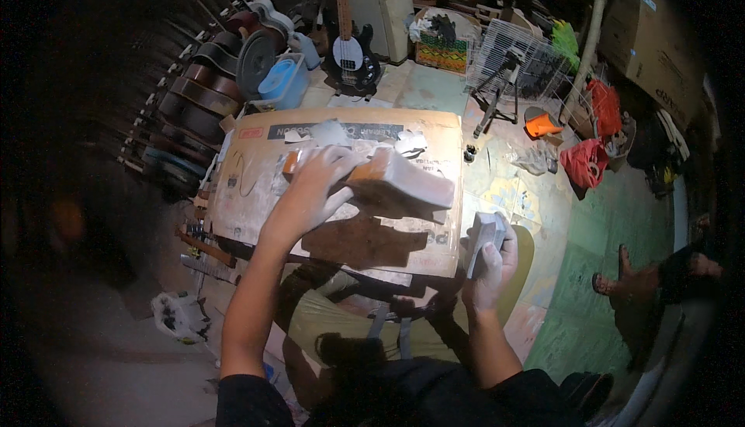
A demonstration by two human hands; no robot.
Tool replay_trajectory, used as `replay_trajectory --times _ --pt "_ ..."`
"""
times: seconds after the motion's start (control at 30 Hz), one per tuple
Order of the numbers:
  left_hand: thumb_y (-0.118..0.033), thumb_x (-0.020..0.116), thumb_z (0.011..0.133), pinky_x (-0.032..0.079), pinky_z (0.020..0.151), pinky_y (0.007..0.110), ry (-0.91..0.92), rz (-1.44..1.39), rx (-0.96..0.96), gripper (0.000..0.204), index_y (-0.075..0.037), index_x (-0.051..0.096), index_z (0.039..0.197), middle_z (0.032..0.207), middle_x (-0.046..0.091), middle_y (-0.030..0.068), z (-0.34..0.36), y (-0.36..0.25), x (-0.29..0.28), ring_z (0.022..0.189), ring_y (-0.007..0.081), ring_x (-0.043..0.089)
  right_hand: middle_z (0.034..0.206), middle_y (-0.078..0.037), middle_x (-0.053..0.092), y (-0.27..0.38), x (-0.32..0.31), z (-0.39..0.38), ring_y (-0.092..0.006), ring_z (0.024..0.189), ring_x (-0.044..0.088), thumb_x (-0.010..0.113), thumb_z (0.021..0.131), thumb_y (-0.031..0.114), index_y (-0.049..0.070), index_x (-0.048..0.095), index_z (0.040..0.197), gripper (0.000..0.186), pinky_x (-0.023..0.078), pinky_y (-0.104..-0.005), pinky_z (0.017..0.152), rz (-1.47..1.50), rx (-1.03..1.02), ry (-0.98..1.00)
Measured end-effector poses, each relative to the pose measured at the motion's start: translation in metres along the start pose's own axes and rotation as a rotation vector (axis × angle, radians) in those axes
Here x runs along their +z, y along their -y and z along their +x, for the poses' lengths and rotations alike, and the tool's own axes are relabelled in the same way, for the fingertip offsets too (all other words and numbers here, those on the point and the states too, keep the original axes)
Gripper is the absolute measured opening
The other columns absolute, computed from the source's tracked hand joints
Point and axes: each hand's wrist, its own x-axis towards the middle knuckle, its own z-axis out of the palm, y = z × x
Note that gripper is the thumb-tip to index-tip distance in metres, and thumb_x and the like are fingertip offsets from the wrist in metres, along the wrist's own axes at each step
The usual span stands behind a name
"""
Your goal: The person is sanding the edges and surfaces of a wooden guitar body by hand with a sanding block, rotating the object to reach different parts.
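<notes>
Wood pc: my shaped wood pc [407,183] sits over the cardboard, approx. mid-sheet; pale dusty upper face, orange-brown side, wide end to the R, other end poking out L of my fingers. Can't tell if its underside touches the sheet.
L hand: my L hand [320,183] is closed round the wood pc, fingers over the top, thumb on the near side; skin whitish w/ dust.
Grey block: small flat-sided grey block [487,235], up in my other hand, just off the R edge of the cardboard, apart from the wood pc.
R hand: my R hand [498,264] pinches the grey block, thumb across its face, fingers behind; dusty too.
Work surface: cardboard sheet [248,217], printed, dusty; dark shadow of the wood pc on the near half.
Far edge: crumpled pale scrap [330,132] + white scrap [410,143] on the sheet, beyond the wood pc.
My lap: khaki trousers [334,322], below the near edge.
Back L: row of guitars [209,89]; plastic tub [290,89] w/ blue stuff inside.
Back ctr: black bass guitar [353,58], upright, white plate.
R side: wire rack [528,58], red bag [583,165] on floor; further R, another person's foot [604,283].
</notes>
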Motion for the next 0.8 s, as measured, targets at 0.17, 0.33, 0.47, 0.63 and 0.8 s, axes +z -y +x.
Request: replay_trajectory --times 0.17,0.33,0.47,0.63,0.8 --pt "-0.019 0.077 0.068 0.042 0.096 0.046 0.014 0.028 -0.050 0.046 -0.004 0.065 0.110 0.112 0.062 0.0160 -0.027 0.004 -0.008 0.110 0.0372 0.056 0.120 -0.012 0.059 -0.009 -0.019 -0.032 -0.0201 0.104 0.060 0.073 0.084 0.033 -0.004 0.048 0.135 0.068 0.052 -0.0331 0.089 -0.129 0.162 0.092" --pt "-0.017 0.070 0.070 0.044 0.098 0.046 0.000 0.076 0.070 0.038 -0.008 0.069 0.108 0.108 0.065 0.0176 -0.044 0.027 0.001 0.109 0.0372 0.060 0.118 -0.011 0.060 -0.028 -0.035 -0.042 -0.0175 0.106 0.058 0.072 0.084 0.026 -0.003 0.051 0.132 0.060 0.048 -0.0310 0.094 -0.215 0.190 0.101" --pt "-0.012 0.069 0.076 0.040 0.107 0.050 -0.006 0.247 -0.133 0.039 -0.008 0.069 0.115 0.124 0.060 0.0241 -0.068 0.038 0.016 0.121 0.0448 0.053 0.114 -0.009 0.062 -0.040 -0.028 -0.027 -0.0157 0.101 0.059 0.068 0.081 0.012 0.001 0.060 0.123 0.044 0.051 -0.0308 0.089 -0.256 0.273 0.064" --pt "-0.052 0.078 0.053 0.031 0.113 0.053 -0.183 0.259 0.035 0.098 -0.002 0.051 0.133 0.132 0.051 0.0242 -0.070 0.090 0.037 0.130 0.0433 0.044 0.104 -0.008 0.068 -0.103 -0.039 -0.005 -0.0139 0.092 0.064 0.074 0.086 0.023 -0.002 0.062 0.118 0.042 0.053 -0.0298 0.080 -0.380 0.155 0.049" --pt "-0.056 0.083 0.054 0.029 0.113 0.052 -0.385 0.181 0.077 0.104 -0.001 0.047 0.135 0.132 0.050 0.0232 -0.042 0.153 0.088 0.129 0.0371 0.046 0.110 -0.015 0.071 -0.166 -0.077 -0.019 -0.0234 0.100 0.068 0.077 0.084 0.037 0.002 0.064 0.118 0.051 0.053 -0.0354 0.087 -0.608 0.218 0.131"
